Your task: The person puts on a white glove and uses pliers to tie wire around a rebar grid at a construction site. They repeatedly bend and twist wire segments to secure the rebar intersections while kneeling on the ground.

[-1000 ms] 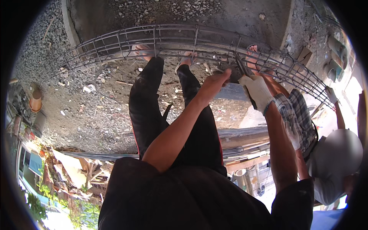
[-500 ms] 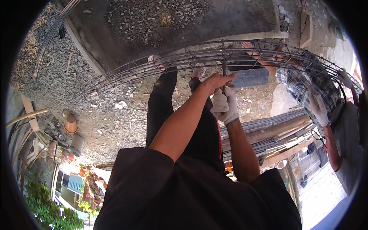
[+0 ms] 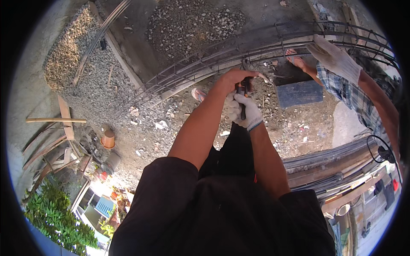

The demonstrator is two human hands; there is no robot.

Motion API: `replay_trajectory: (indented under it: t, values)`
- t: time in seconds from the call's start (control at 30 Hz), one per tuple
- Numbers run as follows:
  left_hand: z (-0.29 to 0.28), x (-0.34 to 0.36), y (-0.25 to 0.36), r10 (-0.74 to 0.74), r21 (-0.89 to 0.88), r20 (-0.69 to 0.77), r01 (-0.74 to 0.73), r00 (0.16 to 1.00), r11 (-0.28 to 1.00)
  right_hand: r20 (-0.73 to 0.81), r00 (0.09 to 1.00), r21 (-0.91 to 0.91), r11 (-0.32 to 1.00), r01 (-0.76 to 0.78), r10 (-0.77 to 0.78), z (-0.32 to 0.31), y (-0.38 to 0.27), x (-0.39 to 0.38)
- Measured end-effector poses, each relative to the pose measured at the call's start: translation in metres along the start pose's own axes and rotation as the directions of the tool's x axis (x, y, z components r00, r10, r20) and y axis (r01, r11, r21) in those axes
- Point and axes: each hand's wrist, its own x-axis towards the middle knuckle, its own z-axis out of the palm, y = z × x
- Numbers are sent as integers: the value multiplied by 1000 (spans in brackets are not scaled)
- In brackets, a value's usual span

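My bare left hand [image 3: 232,78] is curled around the upper part of a pliers-like hand tool [image 3: 242,88] with black and orange handles. Below it, my right hand [image 3: 247,112], in a white knit glove, grips the lower handle. The tool's metal end points away from me, close to the near side of a long rebar cage [image 3: 205,64]. Whether its tip touches the bars I cannot tell. My left fingers are partly hidden behind the tool.
At right, a co-worker's gloved hand [image 3: 335,59] is at the cage, beside a person's plaid garment [image 3: 341,96]. A dark board [image 3: 300,94] lies on the ground. Steel bars [image 3: 329,158] are stacked at right. Gravel [image 3: 85,55] and an orange-brown bucket [image 3: 108,140] are at left.
The view has shifted, and the cage appears farther right. My hands have drawn the tool back toward me, and its coloured handles now show. The co-worker's gloved hand has reached the cage.
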Motion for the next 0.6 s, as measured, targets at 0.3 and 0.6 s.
replay_trajectory:
  t: [0.3,0.6]
  values:
    - [16,6,-10,235,444,-335,-68,912,894,-186,965,-261,956,135,-187,8,-2,-2]
    - [19,36,-47,317,285,-650,-165,690,944,-264,929,-287,940,183,-261,41,49,-11]
